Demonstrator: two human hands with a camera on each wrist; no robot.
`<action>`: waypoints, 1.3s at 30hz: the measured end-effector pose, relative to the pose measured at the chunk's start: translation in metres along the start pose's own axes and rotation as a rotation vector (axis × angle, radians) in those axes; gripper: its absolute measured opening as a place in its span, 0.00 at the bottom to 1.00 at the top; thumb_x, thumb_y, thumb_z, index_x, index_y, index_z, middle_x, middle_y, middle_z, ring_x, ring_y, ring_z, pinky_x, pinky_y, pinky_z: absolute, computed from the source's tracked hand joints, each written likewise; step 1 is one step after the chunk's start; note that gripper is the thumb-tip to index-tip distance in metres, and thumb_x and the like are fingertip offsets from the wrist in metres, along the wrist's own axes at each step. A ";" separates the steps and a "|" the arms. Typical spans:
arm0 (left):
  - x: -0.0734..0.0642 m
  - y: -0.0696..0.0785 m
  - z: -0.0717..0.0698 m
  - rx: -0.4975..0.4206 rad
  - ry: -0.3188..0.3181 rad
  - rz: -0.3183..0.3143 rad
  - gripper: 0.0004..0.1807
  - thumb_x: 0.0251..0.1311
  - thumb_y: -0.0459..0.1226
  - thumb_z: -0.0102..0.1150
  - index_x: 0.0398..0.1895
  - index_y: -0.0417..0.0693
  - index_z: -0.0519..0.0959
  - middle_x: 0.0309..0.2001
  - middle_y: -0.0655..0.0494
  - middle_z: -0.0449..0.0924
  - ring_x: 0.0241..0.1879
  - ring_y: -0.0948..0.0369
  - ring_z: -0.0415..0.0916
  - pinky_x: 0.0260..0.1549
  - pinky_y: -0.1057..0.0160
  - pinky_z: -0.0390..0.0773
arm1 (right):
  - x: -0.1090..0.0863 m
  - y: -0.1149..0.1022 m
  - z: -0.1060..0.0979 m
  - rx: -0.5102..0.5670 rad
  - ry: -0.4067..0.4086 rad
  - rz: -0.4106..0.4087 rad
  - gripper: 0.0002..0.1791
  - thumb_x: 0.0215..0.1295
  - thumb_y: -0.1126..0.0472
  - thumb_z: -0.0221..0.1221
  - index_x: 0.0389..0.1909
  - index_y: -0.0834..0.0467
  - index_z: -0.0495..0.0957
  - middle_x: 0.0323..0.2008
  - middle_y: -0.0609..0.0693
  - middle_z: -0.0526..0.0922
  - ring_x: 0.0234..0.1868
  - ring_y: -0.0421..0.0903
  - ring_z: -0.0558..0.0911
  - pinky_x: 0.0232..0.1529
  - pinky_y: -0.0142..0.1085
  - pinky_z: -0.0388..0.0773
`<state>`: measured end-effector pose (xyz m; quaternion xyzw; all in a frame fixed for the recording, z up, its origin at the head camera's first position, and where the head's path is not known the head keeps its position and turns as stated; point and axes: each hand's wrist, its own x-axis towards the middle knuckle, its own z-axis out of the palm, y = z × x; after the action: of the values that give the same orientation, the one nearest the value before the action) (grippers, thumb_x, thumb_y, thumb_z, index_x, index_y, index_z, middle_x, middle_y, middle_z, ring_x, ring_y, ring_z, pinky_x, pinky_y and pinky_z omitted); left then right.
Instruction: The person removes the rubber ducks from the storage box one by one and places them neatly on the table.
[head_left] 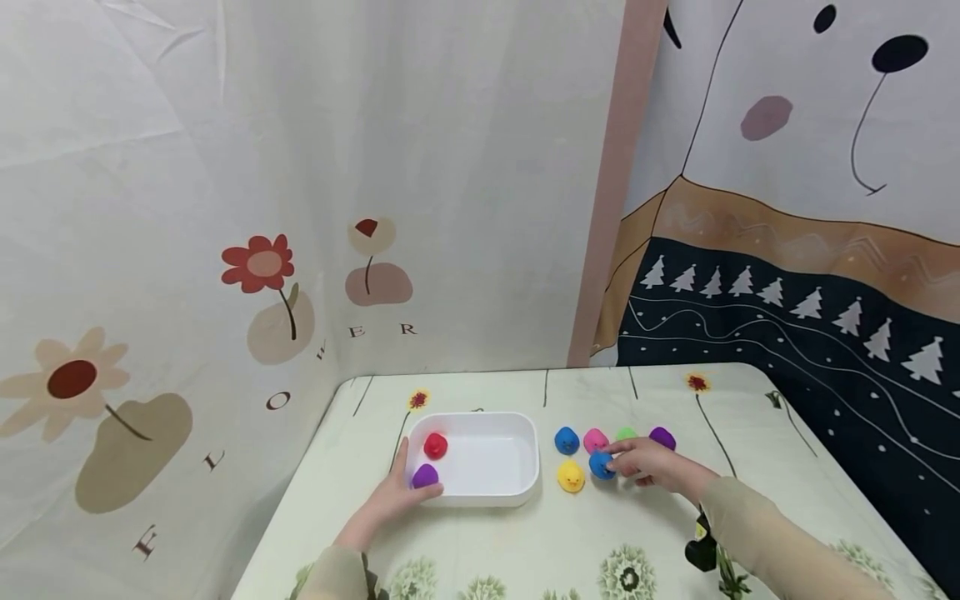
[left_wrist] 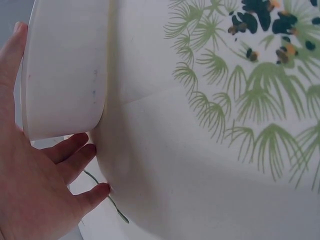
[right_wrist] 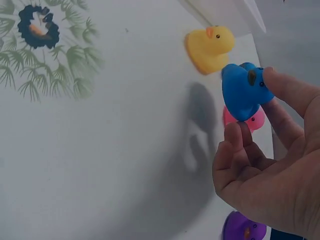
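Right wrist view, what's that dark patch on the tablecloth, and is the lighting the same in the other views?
Right wrist view: a soft-edged shadow, apparently cast by the right hand and blue duck, on a dim, greyish tablecloth; left wrist view: similarly grey, softly shaded beside the white tray; head view: brighter, more even.

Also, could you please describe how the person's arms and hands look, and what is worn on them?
The left hand and right hand are both bare, with no gloves or rings visible. The left sleeve and right sleeve are plain light beige and end near the wrists.
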<state>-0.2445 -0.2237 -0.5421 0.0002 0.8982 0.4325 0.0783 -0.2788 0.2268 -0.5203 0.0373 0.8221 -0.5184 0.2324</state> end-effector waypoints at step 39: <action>0.004 -0.004 0.002 -0.006 0.001 0.003 0.65 0.51 0.52 0.71 0.78 0.47 0.33 0.74 0.31 0.44 0.68 0.34 0.52 0.63 0.34 0.57 | 0.003 0.002 0.004 -0.130 0.038 -0.023 0.15 0.61 0.63 0.64 0.50 0.57 0.83 0.24 0.50 0.72 0.27 0.49 0.71 0.25 0.34 0.64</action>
<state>-0.2483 -0.2243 -0.5468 0.0013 0.8971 0.4351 0.0771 -0.2800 0.2233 -0.5246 0.0227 0.8588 -0.4656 0.2126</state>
